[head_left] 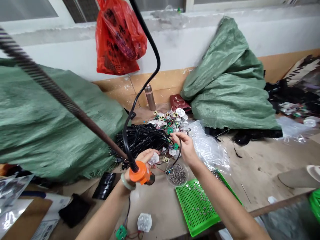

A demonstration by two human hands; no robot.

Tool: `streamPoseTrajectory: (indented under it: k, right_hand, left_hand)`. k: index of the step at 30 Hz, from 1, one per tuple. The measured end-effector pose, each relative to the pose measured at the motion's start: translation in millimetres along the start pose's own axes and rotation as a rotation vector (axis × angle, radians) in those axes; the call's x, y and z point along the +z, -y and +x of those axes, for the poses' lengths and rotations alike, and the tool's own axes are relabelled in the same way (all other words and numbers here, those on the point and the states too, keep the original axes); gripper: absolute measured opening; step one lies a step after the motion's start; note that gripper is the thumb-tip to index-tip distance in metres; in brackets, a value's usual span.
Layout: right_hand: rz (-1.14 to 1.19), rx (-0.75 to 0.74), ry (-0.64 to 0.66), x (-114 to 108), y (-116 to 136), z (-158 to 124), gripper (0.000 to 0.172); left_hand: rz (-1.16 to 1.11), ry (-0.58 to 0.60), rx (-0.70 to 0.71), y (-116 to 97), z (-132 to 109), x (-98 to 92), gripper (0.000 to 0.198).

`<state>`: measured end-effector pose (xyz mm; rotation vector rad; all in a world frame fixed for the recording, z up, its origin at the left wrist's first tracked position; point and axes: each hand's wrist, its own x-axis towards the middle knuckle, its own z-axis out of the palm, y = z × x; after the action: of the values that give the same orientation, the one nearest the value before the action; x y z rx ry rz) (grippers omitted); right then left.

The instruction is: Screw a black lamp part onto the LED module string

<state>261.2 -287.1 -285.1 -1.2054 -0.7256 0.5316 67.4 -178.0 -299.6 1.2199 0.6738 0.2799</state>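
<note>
In the centre of the frame, my left grip (144, 156) holds a clear plastic piece (153, 159); just right of it, my right grip (185, 146) pinches a thin black cable (179, 155). An orange lamp holder (140, 172) on a black cord (153, 76) hangs before my left wrist, partly hiding it. Green sacks (232, 90) bulk at left and upper right; a red bag (120, 43) hangs at upper centre. On the desk (162, 210), a round bowl (169, 182) below my right grip holds small metal parts (178, 173). The green tray (192, 221), lower right, carries scattered metal rings (203, 203), with my forearm crossing over it.
</note>
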Motion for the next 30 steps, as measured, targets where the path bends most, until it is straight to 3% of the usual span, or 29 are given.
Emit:
streamPoseTrajectory:
  k: [7,12,14,20,23,26,28,30]
  right_hand:
    - [-0.128,-0.142,0.035,-10.7,-0.6,-45.2,0.022]
    - [-0.072,0.044,0.368,-22.8,-9.8,-48.1,0.018]
    - [-0.053,0.062,0.403,-27.6,-14.7,-47.7,0.017]
    - [0.089,0.185,0.226,-28.4,-35.8,-51.1,0.018]
    - [0.14,0.206,0.066,-21.4,-45.2,-54.3,0.024]
    - [0.147,0.229,0.004,-14.8,-50.0,-55.8,0.032]
    - [0.043,0.236,0.024,-11.9,-49.9,-53.6,0.036]
    - [-0.225,0.223,0.073,-9.6,-47.0,-47.5,0.038]
  left_hand:
    - [-0.077,0.067,-0.003,4.5,29.5,17.5,0.059]
    - [-0.021,0.156,-0.055,6.3,43.5,20.0,0.05]
    - [0.018,0.183,-0.087,9.5,47.1,18.6,0.052]
    - [0.093,0.201,-0.117,21.5,47.6,14.8,0.054]
    - [0.1,0.165,-0.093,23.5,48.9,13.6,0.055]
    - [0.096,0.081,-0.047,23.5,51.8,14.1,0.056]
    - [0.094,0.014,-0.008,23.2,53.6,15.6,0.055]
    - [0.098,-0.035,0.025,23.2,54.5,17.6,0.051]
